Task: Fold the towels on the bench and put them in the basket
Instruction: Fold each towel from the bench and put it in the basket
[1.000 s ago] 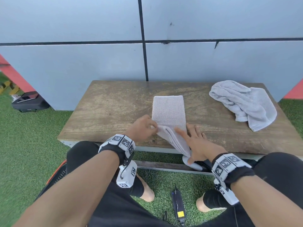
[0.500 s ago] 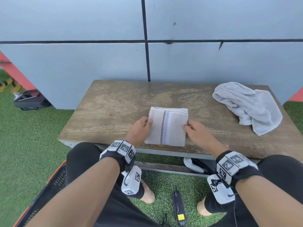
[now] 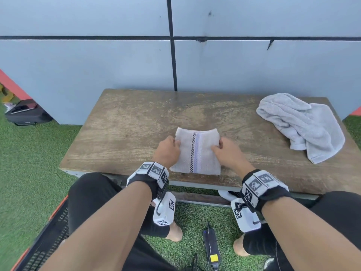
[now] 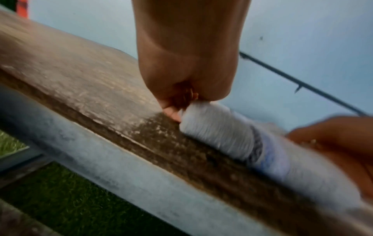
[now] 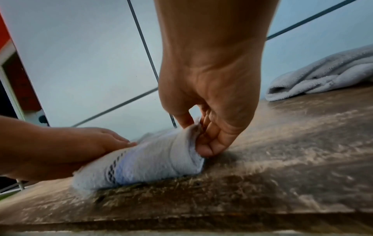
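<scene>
A small folded towel [image 3: 197,151] with a checked black stripe and a pale blue band lies near the front edge of the wooden bench [image 3: 127,130]. My left hand [image 3: 169,148] pinches its left edge and my right hand [image 3: 224,151] pinches its right edge. In the right wrist view the right hand [image 5: 203,132] has thumb and fingers closed on the folded towel [image 5: 153,159], which bulges upward. In the blurred left wrist view the left hand [image 4: 181,102] grips the towel [image 4: 220,129] end. A crumpled grey towel [image 3: 304,124] lies at the bench's right end.
A dark basket with an orange rim [image 3: 48,231] stands on the green turf at my lower left, beside my knee. A black bag [image 3: 25,112] sits on the ground at the far left. A grey panelled wall [image 3: 254,65] rises behind the bench.
The long strip of towel hanging over the front edge has been folded up into a short packet with the striped side up. Both hands moved from its near end to its two sides.
</scene>
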A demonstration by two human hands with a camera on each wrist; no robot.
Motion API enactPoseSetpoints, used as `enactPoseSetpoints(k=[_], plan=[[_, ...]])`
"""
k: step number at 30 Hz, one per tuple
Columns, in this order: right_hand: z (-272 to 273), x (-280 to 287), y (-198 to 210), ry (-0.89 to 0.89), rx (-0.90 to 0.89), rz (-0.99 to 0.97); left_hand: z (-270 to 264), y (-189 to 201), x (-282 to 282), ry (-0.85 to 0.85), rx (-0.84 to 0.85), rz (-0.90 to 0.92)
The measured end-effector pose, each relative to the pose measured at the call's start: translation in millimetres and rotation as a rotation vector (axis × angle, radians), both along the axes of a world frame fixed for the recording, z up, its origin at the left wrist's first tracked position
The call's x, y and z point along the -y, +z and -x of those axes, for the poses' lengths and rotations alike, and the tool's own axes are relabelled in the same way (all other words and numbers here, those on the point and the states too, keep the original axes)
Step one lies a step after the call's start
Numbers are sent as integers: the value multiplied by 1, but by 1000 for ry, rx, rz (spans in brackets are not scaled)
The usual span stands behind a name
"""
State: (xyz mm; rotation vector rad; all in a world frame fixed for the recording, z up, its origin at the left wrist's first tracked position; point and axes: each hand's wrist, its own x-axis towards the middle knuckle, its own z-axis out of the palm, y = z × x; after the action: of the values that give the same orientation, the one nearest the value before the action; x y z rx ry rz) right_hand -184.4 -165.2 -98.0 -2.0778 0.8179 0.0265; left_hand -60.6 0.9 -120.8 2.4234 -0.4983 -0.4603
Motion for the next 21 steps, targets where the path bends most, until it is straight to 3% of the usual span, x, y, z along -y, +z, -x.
enactPoseSetpoints(k=[5,11,18,21], plan=[[-8,5,-15,-100,-109,-118,2,-10,9,-51,144,-172],[-9,13,-11,-109,-101,-276,5,-18,5,-73,247,-110],[-6,9,-8,-88,-89,-219,10,-10,6,-55,211,-108],[-7,7,-9,-71,-99,-78,8,-3,8,-61,121,-148]])
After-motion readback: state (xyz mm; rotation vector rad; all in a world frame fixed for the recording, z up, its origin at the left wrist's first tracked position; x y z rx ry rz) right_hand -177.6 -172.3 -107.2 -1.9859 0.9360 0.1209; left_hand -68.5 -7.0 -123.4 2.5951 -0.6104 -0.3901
